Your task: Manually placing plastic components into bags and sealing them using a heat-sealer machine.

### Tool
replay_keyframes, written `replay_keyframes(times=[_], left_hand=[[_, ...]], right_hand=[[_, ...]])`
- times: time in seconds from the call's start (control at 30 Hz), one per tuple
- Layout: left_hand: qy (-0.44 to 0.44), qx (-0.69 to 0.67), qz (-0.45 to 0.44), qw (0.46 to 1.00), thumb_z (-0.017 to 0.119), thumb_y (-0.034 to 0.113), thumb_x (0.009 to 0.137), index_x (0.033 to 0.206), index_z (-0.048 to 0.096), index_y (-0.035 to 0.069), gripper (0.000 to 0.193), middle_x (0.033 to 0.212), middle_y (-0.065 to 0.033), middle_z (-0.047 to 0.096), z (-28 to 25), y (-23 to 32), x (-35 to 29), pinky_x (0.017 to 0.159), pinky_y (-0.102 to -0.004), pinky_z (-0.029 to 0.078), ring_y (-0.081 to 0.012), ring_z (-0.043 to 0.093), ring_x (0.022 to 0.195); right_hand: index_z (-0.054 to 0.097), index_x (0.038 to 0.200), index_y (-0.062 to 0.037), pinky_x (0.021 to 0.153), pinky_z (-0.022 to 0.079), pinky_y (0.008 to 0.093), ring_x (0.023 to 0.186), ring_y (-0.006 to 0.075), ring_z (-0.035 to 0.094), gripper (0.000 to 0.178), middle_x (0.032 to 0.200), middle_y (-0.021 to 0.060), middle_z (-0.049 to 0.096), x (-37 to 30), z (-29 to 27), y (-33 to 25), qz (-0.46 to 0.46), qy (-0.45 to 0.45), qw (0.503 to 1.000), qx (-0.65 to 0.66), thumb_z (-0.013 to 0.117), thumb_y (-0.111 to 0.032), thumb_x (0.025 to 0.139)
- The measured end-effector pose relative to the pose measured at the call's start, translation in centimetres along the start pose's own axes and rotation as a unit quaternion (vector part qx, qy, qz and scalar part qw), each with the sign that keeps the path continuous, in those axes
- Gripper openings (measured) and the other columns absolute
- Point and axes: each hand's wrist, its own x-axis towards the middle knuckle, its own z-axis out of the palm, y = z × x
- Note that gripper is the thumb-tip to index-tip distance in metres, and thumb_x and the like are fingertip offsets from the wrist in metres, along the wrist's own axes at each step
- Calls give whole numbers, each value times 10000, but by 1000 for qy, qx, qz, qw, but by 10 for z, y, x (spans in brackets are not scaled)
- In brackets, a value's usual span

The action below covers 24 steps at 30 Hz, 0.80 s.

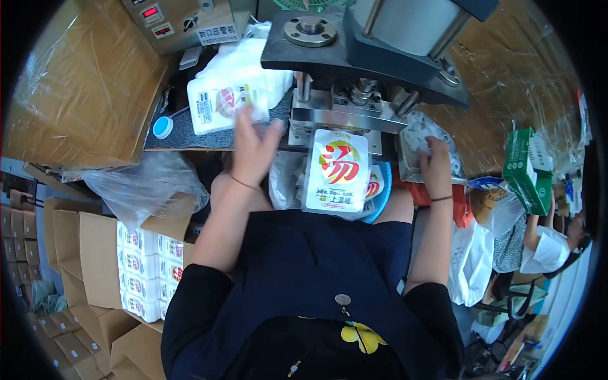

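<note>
My left hand (252,149), a little blurred, is at the near edge of a pile of white printed pouches (231,101); thumb and fingers are spread apart. Whether the fingertips touch the top pouch is unclear. On the right, my right hand (437,170) reaches over a tray (410,166) of small white plastic pieces (421,130), its fingers bent and apart. Between the hands, a white pouch with red and yellow print (335,171) lies below the press jaw (351,119), above a blue-rimmed basin (382,193) on my lap with more pouches in it.
The metal press (361,57) stands ahead, with a control box (180,22) at its left. A round blue-and-white lid (163,128) lies on the bench. Lower left, an open carton (98,259) holds stacked pouches. A green box (529,171) and another person (544,250) are at right.
</note>
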Motion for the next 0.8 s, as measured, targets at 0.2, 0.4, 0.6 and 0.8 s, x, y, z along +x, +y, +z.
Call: replay_keyframes(times=[0.2, 0.4, 0.6, 0.8], left_hand=[[-205, 399, 231, 863, 682, 267, 857, 1315, 579, 110, 495, 1418, -192, 483, -56, -5, -18, 1046, -522, 392, -385, 463, 1316], [-163, -123, -79, 976, 612, 139, 976, 1001, 704, -43, 205, 900, -104, 720, -40, 1, -46, 739, -284, 524, -148, 669, 803], [-304, -117, -109, 939, 733, 154, 907, 998, 718, -27, 203, 856, -19, 699, 7, 53, -69, 661, -221, 487, -34, 586, 751], [-396, -310, -262, 824, 644, 272, 987, 1056, 691, -36, 319, 957, -34, 711, 28, 58, -93, 777, -244, 514, -55, 608, 846]], right_hand=[[583, 1006, 2, 728, 516, 291, 831, 176, 638, 181, 940, 103, 600, -9, -40, -39, 149, 13, 975, 161, 683, 24, 856], [678, 909, 19, 792, 516, 300, 901, 188, 671, 79, 969, 105, 699, 3, -29, -113, -52, -123, 946, 297, 697, -50, 876], [721, 975, 18, 815, 517, 288, 921, 173, 659, 112, 1019, 106, 705, 19, -28, -157, 4, -55, 884, 465, 665, -59, 916], [670, 903, 23, 813, 507, 278, 926, 157, 645, 151, 981, 86, 689, 15, -40, -137, -21, -201, 909, 364, 652, -123, 938]])
